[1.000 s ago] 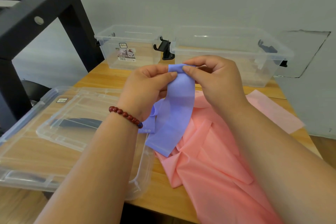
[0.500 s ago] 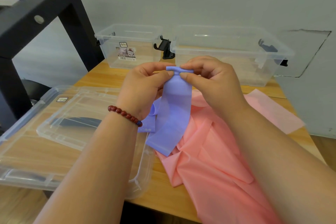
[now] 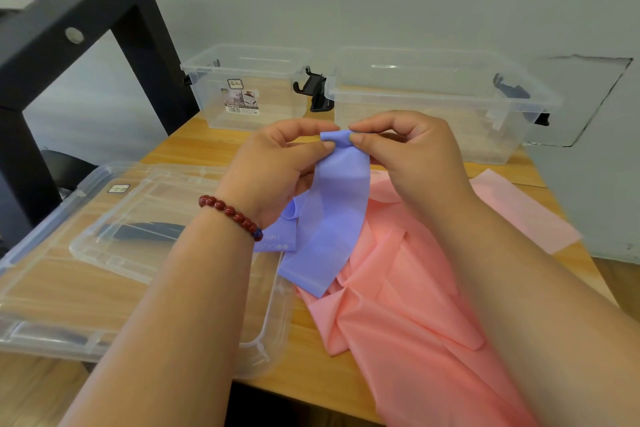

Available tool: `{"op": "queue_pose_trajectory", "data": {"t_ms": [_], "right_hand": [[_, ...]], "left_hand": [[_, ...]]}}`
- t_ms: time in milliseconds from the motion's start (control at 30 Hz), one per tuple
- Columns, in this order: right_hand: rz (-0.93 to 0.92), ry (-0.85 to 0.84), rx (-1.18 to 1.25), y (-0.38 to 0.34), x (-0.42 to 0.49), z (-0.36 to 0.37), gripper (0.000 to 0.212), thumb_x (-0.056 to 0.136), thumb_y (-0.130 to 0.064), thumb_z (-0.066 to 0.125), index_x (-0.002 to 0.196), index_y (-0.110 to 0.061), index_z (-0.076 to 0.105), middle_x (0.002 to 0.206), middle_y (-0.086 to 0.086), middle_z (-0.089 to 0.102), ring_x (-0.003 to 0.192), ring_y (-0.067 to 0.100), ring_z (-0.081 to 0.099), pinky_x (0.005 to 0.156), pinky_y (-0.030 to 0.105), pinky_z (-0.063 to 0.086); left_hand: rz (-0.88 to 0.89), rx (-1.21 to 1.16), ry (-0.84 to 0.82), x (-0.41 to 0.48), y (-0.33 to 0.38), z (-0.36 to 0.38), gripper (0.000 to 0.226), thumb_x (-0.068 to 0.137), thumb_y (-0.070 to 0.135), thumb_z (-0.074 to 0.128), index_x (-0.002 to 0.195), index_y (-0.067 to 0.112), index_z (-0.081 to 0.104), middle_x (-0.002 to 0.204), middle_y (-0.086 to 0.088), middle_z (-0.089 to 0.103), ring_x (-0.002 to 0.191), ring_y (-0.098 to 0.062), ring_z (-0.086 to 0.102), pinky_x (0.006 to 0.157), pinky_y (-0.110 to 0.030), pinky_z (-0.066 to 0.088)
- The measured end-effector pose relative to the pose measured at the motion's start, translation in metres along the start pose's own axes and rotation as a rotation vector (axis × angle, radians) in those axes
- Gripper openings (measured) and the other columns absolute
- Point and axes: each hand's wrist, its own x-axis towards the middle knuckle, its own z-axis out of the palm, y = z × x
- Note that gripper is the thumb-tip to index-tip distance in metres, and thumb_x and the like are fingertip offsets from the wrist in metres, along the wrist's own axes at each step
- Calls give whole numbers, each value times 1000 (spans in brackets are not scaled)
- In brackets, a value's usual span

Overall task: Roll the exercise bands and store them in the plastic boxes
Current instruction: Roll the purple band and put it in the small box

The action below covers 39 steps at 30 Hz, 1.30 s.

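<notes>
Mostly illegible: barcode sticker [image 3: 240,101] on small box [image 3: 281,104], print [image 3: 275,242] on purple band [image 3: 334,215].

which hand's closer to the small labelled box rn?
Left. The left hand pinches the purple band just in front of the labelled box; the right hand pinches it farther right, before the larger box.

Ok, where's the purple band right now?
Head view, centre: the purple band hangs pinched between left hand and right hand, over the pink band.
</notes>
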Motion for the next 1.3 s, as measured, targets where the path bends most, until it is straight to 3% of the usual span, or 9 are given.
{"op": "queue_pose_trajectory", "data": {"t_ms": [200,333,433,567,733,967,1100,1167,1300], "right_hand": [[-31,28,-9,0,0,-1,26,80,0,72,73,-25,72,70,-12,71,73,8,67,77,34,57],[-75,46,5,-1,1,-1,26,80,0,72,74,-25,71,70,-15,69,71,5,64,72,22,52],[-87,44,22,0,0,1,26,80,2,72,74,-24,70,71,-14,69,72,5,63,72,20,51],[-153,45,-19,1,-1,2,30,77,7,69,74,-23,70,82,-7,66,77,4,63,74,21,50],[-311,35,-154,2,-1,4,21,78,8,67,86,-11,73,87,-5,62,82,-9,60,72,7,46],[-201,-26,-73,0,-5,3,23,82,3,69,90,-18,73,92,-10,65,84,-7,63,76,10,48],[-26,-15,56,0,-4,3,25,83,-4,71,86,-28,72,79,-12,72,81,7,68,81,27,56],[0,-14,81,-1,-4,3,23,84,-2,69,85,-25,72,78,-9,74,80,10,70,77,28,57],[-29,42,58,-4,-3,4,23,83,-3,69,81,-26,73,76,-11,73,77,7,69,75,24,55]], "left_hand": [[-7,27,0,-1,-1,3,24,85,1,67,106,13,68,82,-12,69,75,-22,61,74,-34,52],[44,45,-17,-3,-1,5,20,88,3,65,102,15,71,105,-26,68,89,-25,62,91,-45,51],[70,14,-39,-3,1,4,24,77,16,66,100,17,74,114,-36,58,90,-28,54,89,-48,44],[73,9,-66,-3,0,2,22,82,17,61,97,20,77,113,-34,61,92,-29,55,92,-50,43],[77,-31,-8,-3,0,2,13,84,14,67,93,12,76,106,-30,66,93,-30,61,96,-52,44],[138,44,50,0,-4,2,20,93,5,57,91,16,74,94,-11,74,98,-31,68,95,-49,50],[156,85,32,0,-5,1,18,95,9,57,102,13,73,100,-10,74,104,-30,67,97,-49,51],[161,87,14,0,-4,1,19,95,10,57,106,11,72,101,-11,74,104,-29,67,96,-47,51],[162,89,-13,-1,-5,1,21,87,9,67,108,15,71,82,-1,75,81,-15,70,74,-30,55]]}}
